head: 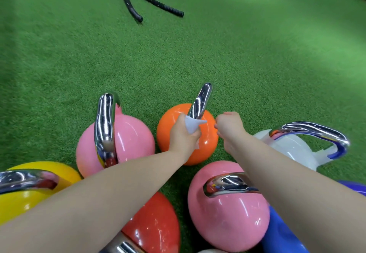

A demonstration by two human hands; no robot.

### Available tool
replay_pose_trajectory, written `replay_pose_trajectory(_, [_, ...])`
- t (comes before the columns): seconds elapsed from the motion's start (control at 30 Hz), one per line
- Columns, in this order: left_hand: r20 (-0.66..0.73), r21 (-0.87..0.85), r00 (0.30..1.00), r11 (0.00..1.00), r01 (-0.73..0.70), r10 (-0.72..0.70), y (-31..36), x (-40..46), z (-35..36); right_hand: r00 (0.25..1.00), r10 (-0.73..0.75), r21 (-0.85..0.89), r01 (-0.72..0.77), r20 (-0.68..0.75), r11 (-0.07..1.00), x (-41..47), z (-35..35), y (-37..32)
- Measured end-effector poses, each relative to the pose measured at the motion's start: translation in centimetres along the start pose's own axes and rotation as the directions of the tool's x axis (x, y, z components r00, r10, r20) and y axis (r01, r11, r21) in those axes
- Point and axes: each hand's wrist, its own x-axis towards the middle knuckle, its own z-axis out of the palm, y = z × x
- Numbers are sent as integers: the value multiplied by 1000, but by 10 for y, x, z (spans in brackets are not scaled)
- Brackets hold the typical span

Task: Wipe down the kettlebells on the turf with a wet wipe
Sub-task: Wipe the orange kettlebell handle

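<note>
The left hand (182,134) pinches the wipe (191,126) at the orange kettlebell (206,140) handle (200,102); the right hand (229,128) hovers curled, empty — wrap the wipe round the chrome and steady the bell.

Two bare forearms enter from the bottom edge of the frame, one from the lower left corner and one from the lower right, narrowing toward the wrists near the centre. No sleeve, glove, watch, bracelet or ring shows on either. The left hand (183,134) and the right hand (229,126) are small and rounded, seen from the back, with short fingers; the nails cannot be made out. The wide lens makes both forearms look broad at the frame's lower edge.
</note>
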Motion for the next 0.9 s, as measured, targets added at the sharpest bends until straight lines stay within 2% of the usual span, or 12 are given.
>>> replay_pose_trajectory(0.23, [69,17,996,998,61,-62,-20,6,-4,987,-157,-162,160,35,974,2,-5,-4])
replay_pose_trajectory(0.33, [111,116,994,993,6,-19,-10,17,-4,969,-244,-217,248,46,944,8,-12,-6])
replay_pose_trajectory(0.43, [74,267,997,963,-26,7,20,27,-1,967,-255,-262,253,26,931,16,-16,-5])
replay_pose_trajectory(0.53, [103,423,995,905,-47,3,41,37,4,960,-279,-329,267,9,906,22,-19,-3])
replay_pose_trajectory(0.63, [129,564,990,825,-31,-50,48,50,4,912,-409,-471,378,40,797,30,-21,-11])
replay_pose_trajectory(0.73, [218,609,971,791,-55,-100,51,60,0,814,-551,-604,536,184,590,37,-20,-28])
replay_pose_trajectory(0.8, [275,625,954,776,-87,-115,53,66,-6,769,-554,-665,598,320,447,40,-18,-38])
replay_pose_trajectory(0.9, [396,661,907,731,-173,-143,57,80,-21,748,-491,-687,638,446,348,46,-15,-47])
